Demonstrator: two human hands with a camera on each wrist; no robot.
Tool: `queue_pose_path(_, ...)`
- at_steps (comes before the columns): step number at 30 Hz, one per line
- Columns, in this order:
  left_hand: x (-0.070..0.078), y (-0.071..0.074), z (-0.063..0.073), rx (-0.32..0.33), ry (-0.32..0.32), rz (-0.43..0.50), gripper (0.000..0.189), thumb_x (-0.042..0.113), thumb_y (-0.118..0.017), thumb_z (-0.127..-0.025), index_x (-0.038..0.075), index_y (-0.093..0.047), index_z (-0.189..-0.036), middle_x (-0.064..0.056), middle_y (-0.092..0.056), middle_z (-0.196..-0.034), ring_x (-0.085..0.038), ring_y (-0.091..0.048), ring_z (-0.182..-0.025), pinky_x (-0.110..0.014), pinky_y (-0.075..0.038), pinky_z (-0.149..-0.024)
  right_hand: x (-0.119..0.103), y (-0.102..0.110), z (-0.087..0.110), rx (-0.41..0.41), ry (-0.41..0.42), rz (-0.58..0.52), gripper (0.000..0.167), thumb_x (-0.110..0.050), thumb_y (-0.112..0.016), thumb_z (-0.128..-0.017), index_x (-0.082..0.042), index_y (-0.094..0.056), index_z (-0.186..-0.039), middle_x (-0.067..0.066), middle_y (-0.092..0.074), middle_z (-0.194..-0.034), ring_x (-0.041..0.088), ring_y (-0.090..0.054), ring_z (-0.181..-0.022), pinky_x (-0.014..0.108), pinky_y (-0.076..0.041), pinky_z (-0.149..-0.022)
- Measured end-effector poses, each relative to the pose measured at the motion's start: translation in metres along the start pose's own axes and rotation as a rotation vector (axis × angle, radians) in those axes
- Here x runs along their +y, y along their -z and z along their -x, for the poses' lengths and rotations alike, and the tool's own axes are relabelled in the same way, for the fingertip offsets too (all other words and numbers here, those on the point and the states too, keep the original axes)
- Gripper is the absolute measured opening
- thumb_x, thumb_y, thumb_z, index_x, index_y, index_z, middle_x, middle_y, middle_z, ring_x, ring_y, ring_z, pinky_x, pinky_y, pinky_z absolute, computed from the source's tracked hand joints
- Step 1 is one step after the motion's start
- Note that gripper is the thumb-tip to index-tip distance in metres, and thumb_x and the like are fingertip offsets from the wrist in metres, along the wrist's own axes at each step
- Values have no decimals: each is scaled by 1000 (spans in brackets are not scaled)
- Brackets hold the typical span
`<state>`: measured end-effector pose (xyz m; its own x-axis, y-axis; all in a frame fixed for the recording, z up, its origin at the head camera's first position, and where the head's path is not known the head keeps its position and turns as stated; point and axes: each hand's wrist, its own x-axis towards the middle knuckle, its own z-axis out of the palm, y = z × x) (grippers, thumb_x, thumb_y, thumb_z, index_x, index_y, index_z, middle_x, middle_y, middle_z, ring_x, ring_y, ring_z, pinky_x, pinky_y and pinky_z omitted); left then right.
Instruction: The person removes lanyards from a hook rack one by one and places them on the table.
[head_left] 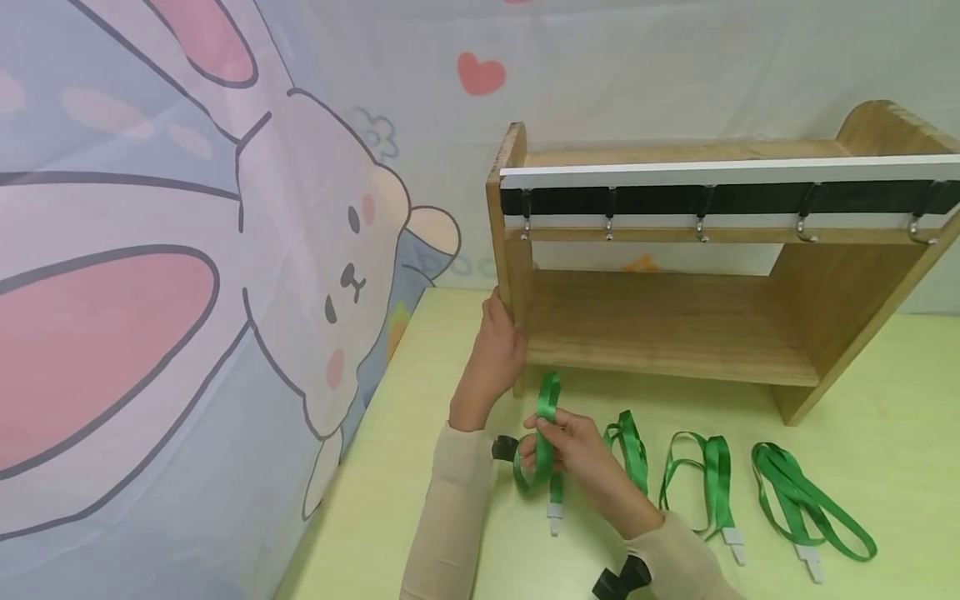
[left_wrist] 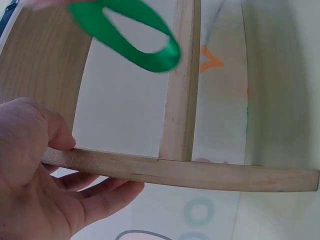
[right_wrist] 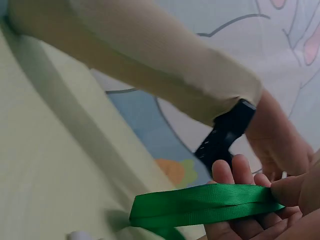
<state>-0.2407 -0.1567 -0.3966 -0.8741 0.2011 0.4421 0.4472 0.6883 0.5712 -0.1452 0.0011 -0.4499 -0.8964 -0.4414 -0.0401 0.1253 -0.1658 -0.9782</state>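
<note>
A wooden shelf (head_left: 667,321) stands on the table with a hook rail (head_left: 656,201) across its upper front. My left hand (head_left: 491,354) grips the edge of its left side panel; in the left wrist view, the thumb and fingers lie on opposite sides of the wood (left_wrist: 225,177). Below the shelf's left front, my right hand (head_left: 592,458) pinches a looped green lanyard (head_left: 548,400) between thumb and fingers. Its pale clip (head_left: 554,510) hangs underneath. The right wrist view shows the flat green strap (right_wrist: 200,205) lying across the fingers.
Three more green lanyards (head_left: 633,454), (head_left: 717,483), (head_left: 806,496) lie on the pale green table (head_left: 375,500) to the right of my right hand. Several metal hooks (head_left: 702,229) line the rail. A cloth printed with a cartoon rabbit (head_left: 300,275) hangs at the left and back.
</note>
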Motion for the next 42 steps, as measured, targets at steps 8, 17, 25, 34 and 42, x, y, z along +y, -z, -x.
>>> queue_pose_path(8, 3, 0, 0, 20, -8, -15, 65, -6, -46, -98, -11, -11, -152, -34, -38, -133, -47, -54, -117, -53, -52, -92, 26, -3, 4, -5, -67, 21, 33, -11, -45, -108, 18, -56, -118, 13, -73, -85, 18, -72, -75, 34, -58, -69)
queue_pose_path(17, 3, 1, -4, 13, -13, 14, 64, -5, -45, -98, -11, -10, -152, -33, -38, -131, -44, -56, -113, -51, -53, -89, 40, -6, 6, -82, -111, 22, 34, -8, -39, -108, 21, -56, -115, 17, -72, -89, 17, -72, -75, 32, -59, -69)
queue_pose_path(25, 4, -3, -3, 20, -26, -1, 64, -7, -45, -97, -12, -11, -151, -34, -37, -131, -46, -55, -115, -52, -53, -90, 36, -10, 11, 86, -48, 380, 31, -10, -54, -100, 2, -61, -73, -1, -58, -61, 8, -52, -51, 21, -44, -52)
queue_pose_path(34, 4, -3, -2, 15, 11, -11, 65, -6, -46, -96, -12, -11, -151, -34, -38, -132, -46, -57, -113, -52, -54, -89, 20, 2, 14, 160, -23, 843, 47, -13, -62, -95, -16, -41, -53, -8, -37, -48, 7, -34, -43, 21, -26, -43)
queue_pose_path(42, 2, -2, -2, 9, 22, -9, 64, -5, -45, -98, -12, -11, -151, -34, -37, -134, -47, -55, -116, -53, -52, -91, 18, 14, 11, 115, 0, 897, 49, -10, -63, -95, -17, -39, -53, -10, -31, -47, 6, -29, -43, 21, -23, -42)
